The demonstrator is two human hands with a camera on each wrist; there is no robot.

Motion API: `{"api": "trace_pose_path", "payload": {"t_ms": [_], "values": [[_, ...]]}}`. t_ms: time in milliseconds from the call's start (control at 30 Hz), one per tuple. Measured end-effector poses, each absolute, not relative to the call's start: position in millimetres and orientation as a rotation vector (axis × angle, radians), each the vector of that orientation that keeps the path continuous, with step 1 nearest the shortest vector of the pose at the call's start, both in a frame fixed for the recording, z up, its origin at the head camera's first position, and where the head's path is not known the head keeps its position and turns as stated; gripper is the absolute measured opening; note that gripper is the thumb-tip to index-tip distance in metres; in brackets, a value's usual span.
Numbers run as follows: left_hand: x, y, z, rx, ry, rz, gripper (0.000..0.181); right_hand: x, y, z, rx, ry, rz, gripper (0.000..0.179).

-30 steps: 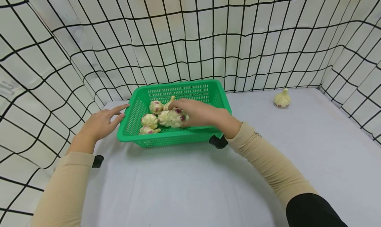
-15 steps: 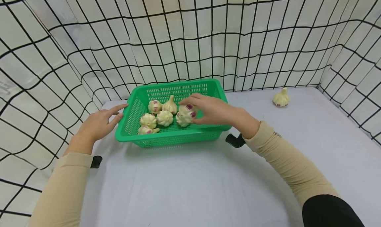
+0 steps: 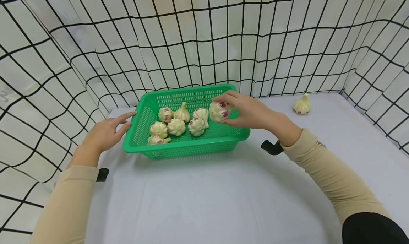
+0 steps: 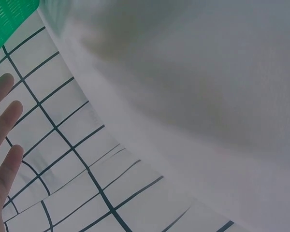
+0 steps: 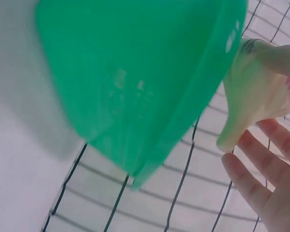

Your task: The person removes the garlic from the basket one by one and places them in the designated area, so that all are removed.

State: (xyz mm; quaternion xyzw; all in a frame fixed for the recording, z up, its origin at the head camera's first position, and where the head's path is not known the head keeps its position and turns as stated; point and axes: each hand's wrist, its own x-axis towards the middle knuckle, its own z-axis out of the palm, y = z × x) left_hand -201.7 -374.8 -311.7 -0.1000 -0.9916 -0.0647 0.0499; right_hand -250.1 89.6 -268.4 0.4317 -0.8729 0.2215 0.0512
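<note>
My right hand [image 3: 244,110] pinches a white-and-purple garlic bulb [image 3: 219,111] between thumb and fingers, above the right part of a green plastic basket [image 3: 188,143]. In the right wrist view the stem of that garlic bulb [image 5: 251,92] points down, close to the basket's side. Several other garlic bulbs [image 3: 176,126] lie in the left and middle of the basket. Two of them, including a purple-streaked bulb [image 3: 197,126], sit nearest to the held one. My left hand [image 3: 103,137] has its fingers extended, with fingertips at the basket's left rim.
One more garlic bulb [image 3: 301,104] stands on the white tabletop [image 3: 204,198] at the back right. Black netting [image 3: 236,48] over white panels encloses the table at the back and both sides.
My right hand has moved right and up from the middle of the basket, carrying one garlic bulb away from the others. Two bulbs behind it have come into view. The left hand has barely moved.
</note>
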Motion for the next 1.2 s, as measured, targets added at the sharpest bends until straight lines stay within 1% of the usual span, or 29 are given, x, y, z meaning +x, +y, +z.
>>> {"api": "trace_pose_path", "payload": {"t_ms": [200,500,833,1200], "values": [[-200,-376,-312,-0.298,-3.027,-0.201,0.057,-255,112,-269,1.201,-2.667,0.663,0.066],[-195,-377,-314,-0.292,-3.013,-0.223,0.056,-268,135,-281,1.172,-2.558,0.674,0.066],[-198,-375,-312,-0.309,-3.002,-0.217,0.056,-272,163,-290,1.143,-2.422,0.742,0.065],[-200,-373,-311,-0.299,-3.015,-0.208,0.057,-271,195,-297,1.043,-2.421,0.760,0.070]]}}
